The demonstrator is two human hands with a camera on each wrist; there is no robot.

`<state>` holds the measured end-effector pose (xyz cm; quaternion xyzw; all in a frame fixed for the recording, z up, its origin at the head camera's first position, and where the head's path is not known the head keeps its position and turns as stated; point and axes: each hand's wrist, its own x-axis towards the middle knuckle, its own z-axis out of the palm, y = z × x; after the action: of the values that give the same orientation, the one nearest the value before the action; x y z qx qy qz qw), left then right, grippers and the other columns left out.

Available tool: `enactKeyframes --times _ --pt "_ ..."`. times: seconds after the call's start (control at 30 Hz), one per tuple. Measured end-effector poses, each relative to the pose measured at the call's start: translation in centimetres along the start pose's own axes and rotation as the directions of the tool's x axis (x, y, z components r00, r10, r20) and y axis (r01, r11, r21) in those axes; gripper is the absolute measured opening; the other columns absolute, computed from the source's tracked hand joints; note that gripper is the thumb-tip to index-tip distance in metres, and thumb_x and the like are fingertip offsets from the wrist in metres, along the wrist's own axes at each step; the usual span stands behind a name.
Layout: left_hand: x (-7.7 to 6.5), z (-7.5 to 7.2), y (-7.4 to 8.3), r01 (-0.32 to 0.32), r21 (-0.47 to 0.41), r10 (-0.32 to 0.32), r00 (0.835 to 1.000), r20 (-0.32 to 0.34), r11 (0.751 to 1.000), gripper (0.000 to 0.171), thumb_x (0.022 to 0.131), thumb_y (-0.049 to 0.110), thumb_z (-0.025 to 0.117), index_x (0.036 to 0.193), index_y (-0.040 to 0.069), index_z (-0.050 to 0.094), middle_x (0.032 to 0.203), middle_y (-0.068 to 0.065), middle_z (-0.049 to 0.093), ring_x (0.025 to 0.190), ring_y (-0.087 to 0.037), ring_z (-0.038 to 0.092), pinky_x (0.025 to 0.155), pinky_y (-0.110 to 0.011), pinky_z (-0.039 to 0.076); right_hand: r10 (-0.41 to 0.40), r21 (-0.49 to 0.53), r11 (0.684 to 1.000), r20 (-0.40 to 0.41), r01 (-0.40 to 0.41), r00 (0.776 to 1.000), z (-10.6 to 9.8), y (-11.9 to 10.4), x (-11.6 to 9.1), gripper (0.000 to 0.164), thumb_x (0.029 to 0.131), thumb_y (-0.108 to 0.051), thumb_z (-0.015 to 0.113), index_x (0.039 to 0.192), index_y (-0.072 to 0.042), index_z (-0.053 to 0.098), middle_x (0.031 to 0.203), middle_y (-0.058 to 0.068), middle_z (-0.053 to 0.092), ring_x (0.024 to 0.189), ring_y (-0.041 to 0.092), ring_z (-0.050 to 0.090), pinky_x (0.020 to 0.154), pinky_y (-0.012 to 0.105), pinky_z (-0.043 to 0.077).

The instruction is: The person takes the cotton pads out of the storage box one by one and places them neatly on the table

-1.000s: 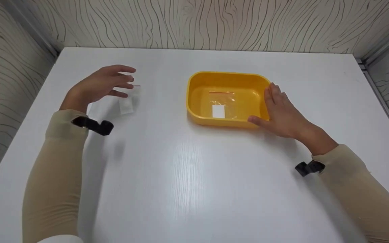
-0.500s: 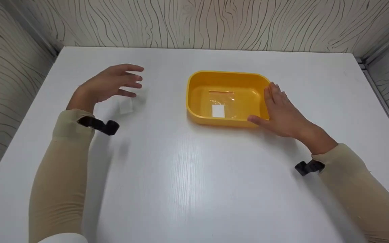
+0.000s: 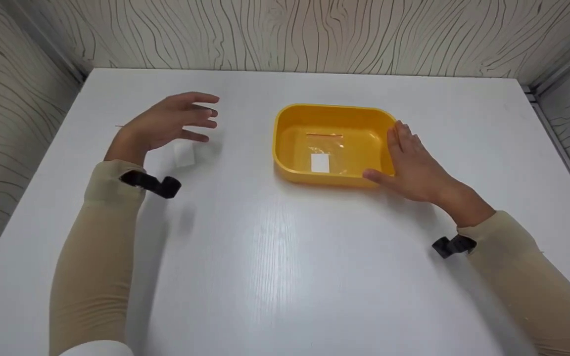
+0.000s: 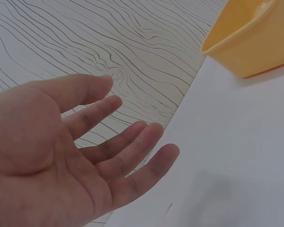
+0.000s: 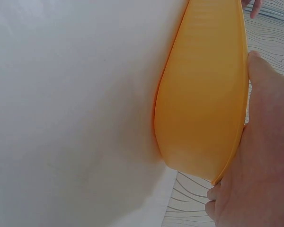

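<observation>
My left hand (image 3: pixel 168 121) hovers over the left part of the table, fingers spread and relaxed, nothing held. Its palm (image 4: pixel 42 156) faces the camera in the left wrist view. Just below it lies a small clear zip bag with a white label (image 3: pixel 184 154), partly hidden by the hand. My right hand (image 3: pixel 416 165) rests against the right end of a yellow plastic bin (image 3: pixel 334 179), fingers straight, thumb along the front rim. Inside the bin lies another clear zip bag (image 3: pixel 325 144) with a red seal line and a white label (image 3: pixel 320 163).
The white table (image 3: pixel 275 257) reaches back to a wood-grain patterned wall (image 3: pixel 285 34), with similar panels at both sides. A short red line (image 3: pixel 119 125) shows beside the left wrist. Black wrist cameras (image 3: pixel 151 184) sit on both sleeves.
My left hand has drifted right, toward the bin, its fingers still spread. A red line left of its wrist has come into view. The right hand and the bin have stayed put.
</observation>
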<state>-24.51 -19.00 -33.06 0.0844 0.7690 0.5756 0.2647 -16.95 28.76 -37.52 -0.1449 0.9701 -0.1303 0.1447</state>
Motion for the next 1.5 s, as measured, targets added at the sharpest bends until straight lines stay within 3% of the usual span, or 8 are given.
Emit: enactKeyframes --times 0.33,1.1,1.5 --pt "0.6 0.8 1.0 -0.013 -0.022 0.014 1.0 0.017 1.0 0.047 0.106 0.018 0.055 0.152 0.016 0.043 0.15 -0.012 0.042 0.134 -0.026 0.05 0.103 -0.044 0.051 -0.014 -0.009 1.0 -0.007 0.014 1.0 -0.1 -0.1 -0.1 0.116 0.095 -0.073 0.046 0.156 0.01 -0.007 0.165 0.026 -0.019 0.152 0.043 -0.014 0.123 0.055 -0.001" --pt "3.0 4.4 4.8 -0.031 0.051 0.028 0.998 0.058 0.998 0.045 0.106 0.024 0.057 0.149 0.019 0.047 0.147 -0.007 0.049 0.132 -0.029 0.053 0.101 -0.043 0.053 -0.01 0.0 1.0 -0.005 0.01 1.0 0.0 0.0 0.0 0.116 0.095 -0.072 0.048 0.156 0.01 -0.006 0.165 0.024 -0.02 0.153 0.041 -0.015 0.123 0.055 -0.001" --pt "4.6 6.3 6.5 -0.024 0.065 0.02 0.998 0.058 0.998 0.048 0.104 0.025 0.06 0.15 0.022 0.047 0.149 -0.006 0.049 0.128 -0.022 0.056 0.098 -0.04 0.055 0.002 -0.009 1.0 0.007 -0.002 1.0 -0.1 -0.1 0.0 0.116 0.095 -0.074 0.045 0.156 0.009 -0.007 0.165 0.024 -0.021 0.153 0.042 -0.013 0.124 0.053 -0.002"
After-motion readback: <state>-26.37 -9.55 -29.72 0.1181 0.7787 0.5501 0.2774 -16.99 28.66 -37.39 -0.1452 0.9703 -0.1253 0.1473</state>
